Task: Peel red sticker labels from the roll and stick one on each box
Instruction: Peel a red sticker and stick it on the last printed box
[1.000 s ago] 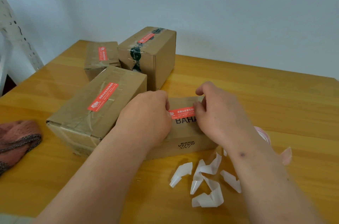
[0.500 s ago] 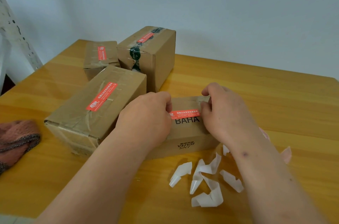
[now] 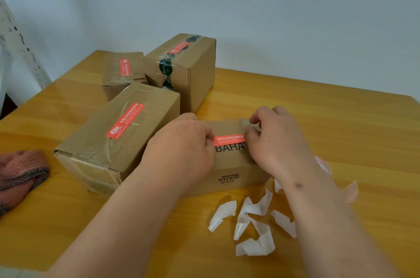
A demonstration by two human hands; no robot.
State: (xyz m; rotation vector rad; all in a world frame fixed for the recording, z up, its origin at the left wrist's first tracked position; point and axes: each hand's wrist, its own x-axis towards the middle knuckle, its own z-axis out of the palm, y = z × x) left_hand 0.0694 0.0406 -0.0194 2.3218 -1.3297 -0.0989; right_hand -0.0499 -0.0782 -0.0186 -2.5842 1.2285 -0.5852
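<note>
A small brown box printed "BAHA" sits in front of me on the wooden table. A red sticker lies flat across its top, just above the print. My left hand pinches the sticker's left end with curled fingers. The sticker's right end is held between the thumb and curled fingers of my right hand. The pink sticker roll peeks out behind my right wrist, mostly hidden.
Three taped boxes with red stickers stand at the left and back: a large box, a tall box, a small one. Several curled white backing strips lie in front of the BAHA box. A pinkish knit cloth lies at the far left.
The sticker has come down onto the box top above the print. My right hand has slid to the right along it, so more of the sticker shows between my hands.
</note>
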